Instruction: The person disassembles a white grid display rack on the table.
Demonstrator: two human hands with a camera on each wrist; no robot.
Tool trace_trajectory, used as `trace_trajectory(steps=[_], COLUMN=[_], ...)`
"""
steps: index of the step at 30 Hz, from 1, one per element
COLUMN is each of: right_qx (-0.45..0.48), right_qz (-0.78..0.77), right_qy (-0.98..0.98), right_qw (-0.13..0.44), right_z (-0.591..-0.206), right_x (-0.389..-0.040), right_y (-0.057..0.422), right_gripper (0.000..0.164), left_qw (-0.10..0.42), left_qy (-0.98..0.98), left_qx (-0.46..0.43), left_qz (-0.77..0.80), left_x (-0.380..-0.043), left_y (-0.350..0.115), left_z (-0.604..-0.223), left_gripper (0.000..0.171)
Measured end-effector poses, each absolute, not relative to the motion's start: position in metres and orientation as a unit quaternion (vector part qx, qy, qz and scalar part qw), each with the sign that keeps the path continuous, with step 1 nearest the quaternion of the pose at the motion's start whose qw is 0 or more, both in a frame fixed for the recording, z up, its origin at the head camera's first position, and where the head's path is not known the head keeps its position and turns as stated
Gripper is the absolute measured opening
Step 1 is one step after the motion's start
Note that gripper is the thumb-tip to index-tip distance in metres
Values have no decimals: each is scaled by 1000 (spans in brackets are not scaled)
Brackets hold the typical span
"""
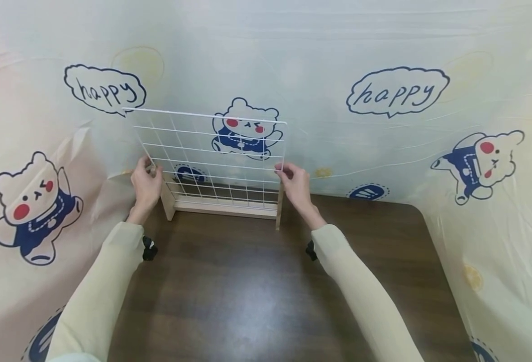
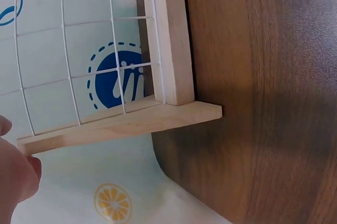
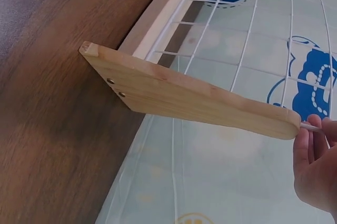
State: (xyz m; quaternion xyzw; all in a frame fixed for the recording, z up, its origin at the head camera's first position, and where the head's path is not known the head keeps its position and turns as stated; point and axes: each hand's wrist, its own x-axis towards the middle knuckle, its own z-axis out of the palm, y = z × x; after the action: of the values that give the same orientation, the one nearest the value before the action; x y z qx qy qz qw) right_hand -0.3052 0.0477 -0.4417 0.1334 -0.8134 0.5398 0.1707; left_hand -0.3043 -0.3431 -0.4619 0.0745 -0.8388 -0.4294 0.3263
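A white wire grid panel (image 1: 220, 146) stands upright, leaning back a little, in a pale wooden stand (image 1: 225, 210). The stand has two tapered side pieces joined by a crossbar and rests on the brown table. At the panel's left edge, my left hand (image 1: 147, 187) grips the top end of the left side piece (image 2: 121, 123), thumb and fingers on either side of it; its fingertips are partly hidden. My right hand (image 1: 296, 186) pinches the panel's right edge wire just above the rounded end of the right side piece (image 3: 195, 95).
A brown wood-grain table (image 1: 229, 281) carries the stand near its back edge. Pale cloth (image 1: 320, 40) with printed bears and "happy" bubbles hangs behind and at both sides, close behind the panel. A dark strap piece (image 1: 149, 248) shows at my left wrist.
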Motion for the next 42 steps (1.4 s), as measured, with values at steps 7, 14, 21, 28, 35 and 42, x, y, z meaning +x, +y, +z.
trace_trajectory(steps=[7,14,21,28,35,42], right_qx=[127,109,98,93,92,87], right_qz=[539,557,565,565,570,579], right_qy=[-814,-802,-798,-798,-796,-791], right_qw=[173,186,185,188,183,178], right_z=[-443,-441,-442,-442,-442,-440], right_x=[-307,-307,-306,-306,-305,-305], right_y=[50,50,50,50,50,49], right_gripper=[11,9,7,5,8,9], left_qw=[333,320,286,280,287,271], left_qy=[-820,-759,-739,-753,-773,-749], left_qx=[98,135,125,133,136,131], left_qz=[-456,-551,-597,-580,-550,-590], left_x=[-306,-310,-309,-308,-306,-307], left_y=[-344,-354,-358,-358,-358,-361], left_z=[-455,-450,-448,-445,-444,-444], left_gripper=[24,19,24,23,21,23])
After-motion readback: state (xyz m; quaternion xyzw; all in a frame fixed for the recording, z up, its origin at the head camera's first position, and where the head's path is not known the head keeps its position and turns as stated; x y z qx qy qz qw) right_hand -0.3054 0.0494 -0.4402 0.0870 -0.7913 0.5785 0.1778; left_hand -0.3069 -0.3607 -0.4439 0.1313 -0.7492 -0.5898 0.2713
